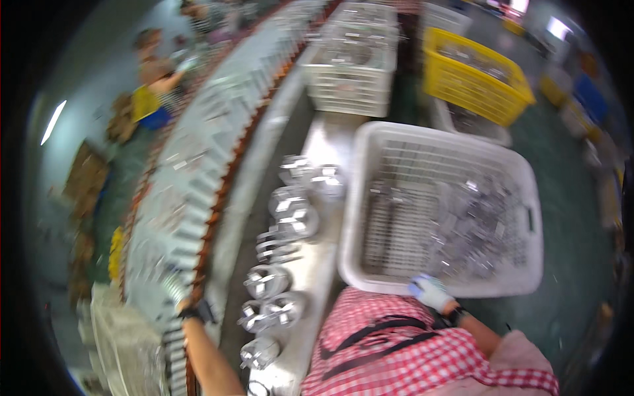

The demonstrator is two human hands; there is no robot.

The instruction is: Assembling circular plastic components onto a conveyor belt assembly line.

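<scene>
Metal parts: small shiny pieces (pixel 462 224) heaped in white basket (pixel 370 198), right of steel bench (pixel 323 142).
Handling (judged): rigid, light singly, smooth and likely slippery; edges may be sharp; best taken by the edges, one at a time.
Orientation: jumbled, no common direction; long axes too blurred to read.
Right hand (pixel 429 292): gloved, at basket's near rim, just above the heap; fingers curled; whether it pinches a piece, cannot tell.
Left hand (pixel 177 290): gloved, at the conveyor line (pixel 198 171) of grey fixtures, well apart from basket; grip cannot tell.
Bench row: round silver housings (pixel 267 280), open faces up, lined along bench between conveyor and basket.
Beyond: yellow crate (pixel 475 76).
</scene>
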